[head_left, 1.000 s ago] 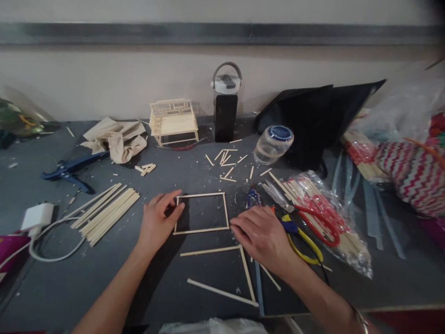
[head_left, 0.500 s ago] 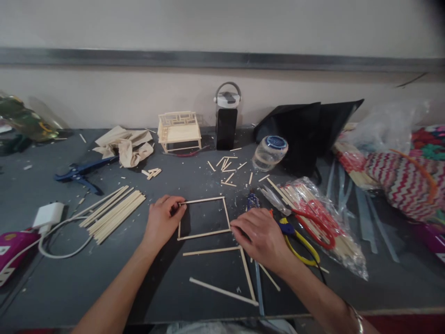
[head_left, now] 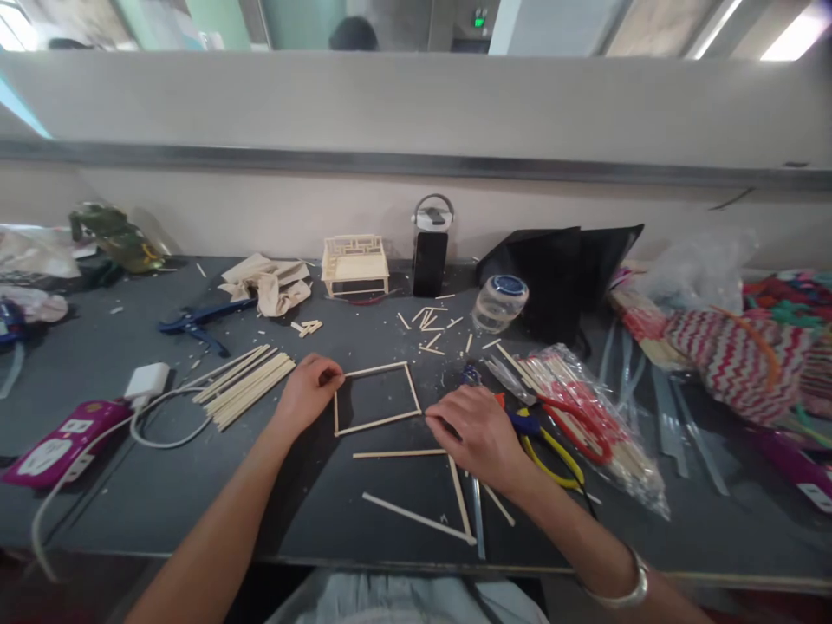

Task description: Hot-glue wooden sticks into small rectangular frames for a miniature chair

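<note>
A four-sided frame of thin wooden sticks [head_left: 378, 424] lies on the dark desk between my hands. My left hand [head_left: 307, 392] pinches its far left corner between thumb and fingers. The bent fingertips of my right hand [head_left: 477, 429] are at the near right corner; whether they grip it is hard to see. Closer to me lies a three-sided stick piece [head_left: 419, 519], its left side open. Partly behind my right hand are pliers with yellow handles [head_left: 552, 461] and red-handled scissors [head_left: 594, 438].
A bundle of long sticks [head_left: 247, 390] lies left, with a blue cutter [head_left: 195, 324] behind it. Short stick pieces [head_left: 429, 321] are scattered ahead. Farther back stand a small stick-built bench [head_left: 355, 266], a phone [head_left: 430, 264] against a bottle, and a jar [head_left: 499, 305]. Bagged sticks [head_left: 591, 416] lie right.
The camera view has tilted up, showing more of the wall and windows. My left hand keeps its pinch on the frame, and my right hand remains by the near right corner.
</note>
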Demonstrator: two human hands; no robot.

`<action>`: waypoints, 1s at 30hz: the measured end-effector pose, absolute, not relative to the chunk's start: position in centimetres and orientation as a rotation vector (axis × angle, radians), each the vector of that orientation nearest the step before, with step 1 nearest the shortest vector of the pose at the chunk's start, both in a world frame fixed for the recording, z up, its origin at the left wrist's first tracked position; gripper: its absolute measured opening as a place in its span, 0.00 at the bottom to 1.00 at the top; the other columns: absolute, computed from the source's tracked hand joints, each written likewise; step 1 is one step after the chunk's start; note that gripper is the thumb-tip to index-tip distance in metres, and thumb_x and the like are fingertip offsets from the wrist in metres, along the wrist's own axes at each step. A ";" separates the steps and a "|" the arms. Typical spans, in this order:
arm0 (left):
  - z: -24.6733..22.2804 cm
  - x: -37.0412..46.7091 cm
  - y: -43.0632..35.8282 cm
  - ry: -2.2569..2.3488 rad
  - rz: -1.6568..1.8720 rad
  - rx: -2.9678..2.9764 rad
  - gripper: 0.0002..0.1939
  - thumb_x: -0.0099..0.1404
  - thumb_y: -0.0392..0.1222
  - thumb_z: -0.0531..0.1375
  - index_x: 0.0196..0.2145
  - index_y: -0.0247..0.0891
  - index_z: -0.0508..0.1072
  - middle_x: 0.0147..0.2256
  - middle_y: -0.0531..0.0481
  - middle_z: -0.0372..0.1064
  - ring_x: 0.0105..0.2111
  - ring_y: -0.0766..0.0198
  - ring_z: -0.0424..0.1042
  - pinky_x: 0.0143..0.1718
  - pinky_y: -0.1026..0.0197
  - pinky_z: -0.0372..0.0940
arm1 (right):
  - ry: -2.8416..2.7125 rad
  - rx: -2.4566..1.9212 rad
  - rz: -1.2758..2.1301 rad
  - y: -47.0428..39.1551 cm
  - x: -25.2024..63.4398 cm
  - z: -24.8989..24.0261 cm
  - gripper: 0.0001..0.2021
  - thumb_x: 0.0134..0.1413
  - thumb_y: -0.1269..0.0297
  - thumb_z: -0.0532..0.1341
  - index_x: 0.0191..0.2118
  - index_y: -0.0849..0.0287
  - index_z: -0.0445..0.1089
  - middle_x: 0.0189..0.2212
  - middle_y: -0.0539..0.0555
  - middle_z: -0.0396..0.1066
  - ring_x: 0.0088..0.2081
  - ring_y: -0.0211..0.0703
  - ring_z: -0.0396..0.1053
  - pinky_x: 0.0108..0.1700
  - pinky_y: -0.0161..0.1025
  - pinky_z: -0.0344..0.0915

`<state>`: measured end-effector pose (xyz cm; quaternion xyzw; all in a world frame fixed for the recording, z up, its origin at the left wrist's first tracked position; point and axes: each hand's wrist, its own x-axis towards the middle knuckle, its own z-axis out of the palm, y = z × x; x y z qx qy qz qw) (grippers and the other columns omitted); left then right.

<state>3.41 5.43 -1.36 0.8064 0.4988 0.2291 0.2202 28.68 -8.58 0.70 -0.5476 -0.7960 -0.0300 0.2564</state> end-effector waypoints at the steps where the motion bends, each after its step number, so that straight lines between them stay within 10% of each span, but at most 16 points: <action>1: -1.2 3.2 5.7 1.369 0.584 2.242 0.04 0.62 0.38 0.59 0.31 0.36 0.73 0.33 0.50 0.67 0.32 0.63 0.69 0.36 0.59 0.66 | -2.171 -1.478 -0.077 -8.5 28.6 1.1 0.07 0.59 0.67 0.57 0.31 0.58 0.71 0.28 0.50 0.72 0.33 0.41 0.64 0.38 0.40 0.52; 7: -0.3 3.2 7.6 1.218 0.306 2.296 0.16 0.67 0.44 0.57 0.51 0.36 0.67 0.50 0.43 0.67 0.44 0.57 0.71 0.43 0.49 0.69 | -2.232 -1.452 -0.095 -5.6 28.0 3.7 0.07 0.59 0.66 0.58 0.31 0.57 0.71 0.28 0.50 0.72 0.34 0.41 0.64 0.39 0.38 0.53; 12: -0.3 3.3 8.1 1.120 0.358 2.317 0.10 0.65 0.46 0.57 0.35 0.37 0.75 0.31 0.51 0.71 0.30 0.64 0.69 0.33 0.61 0.66 | -2.189 -1.511 -0.196 -3.4 27.6 3.4 0.10 0.62 0.66 0.55 0.31 0.59 0.71 0.29 0.53 0.71 0.35 0.43 0.63 0.39 0.40 0.52; 30: -0.6 3.0 8.4 1.073 0.478 2.275 0.09 0.63 0.45 0.58 0.32 0.39 0.75 0.27 0.52 0.70 0.27 0.64 0.67 0.28 0.64 0.59 | -2.255 -1.528 -0.205 -3.2 27.4 0.1 0.08 0.61 0.68 0.55 0.33 0.57 0.70 0.29 0.52 0.70 0.34 0.42 0.61 0.38 0.41 0.50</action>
